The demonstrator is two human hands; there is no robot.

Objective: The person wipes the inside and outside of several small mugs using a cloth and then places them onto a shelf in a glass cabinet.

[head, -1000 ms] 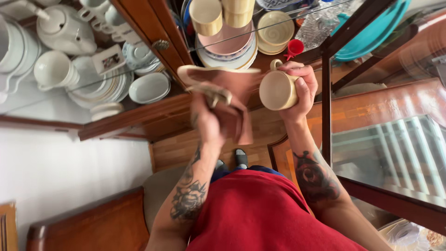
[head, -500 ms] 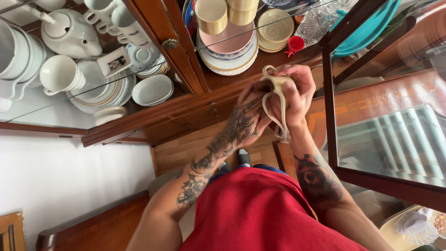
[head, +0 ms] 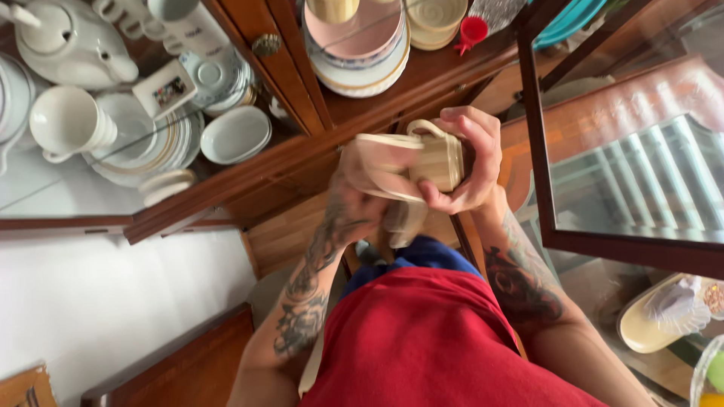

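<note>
Mid-wipe: right hand (head: 464,162) fingers (head: 452,197) closed around cream mug (head: 434,158), left hand (head: 362,200) pressing pinkish cloth (head: 388,169) against it, just below open cabinet shelf (head: 422,87); mug not yet back among stacked plates (head: 362,64).

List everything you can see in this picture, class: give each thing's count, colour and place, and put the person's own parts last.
mug: one, cream, in the right hand
cloth: one, beige, pressed on the mug by the left hand
teapot: one, white, top left shelf
white cup: one, left shelf
oval dish: one, white, shelf beside the plates
pink plate: one, top of the centre stack
red cup: one, small, top shelf
glass door: one, dark wood frame, right
left hand: one, on the cloth
right hand: one, grip around the mug
</note>
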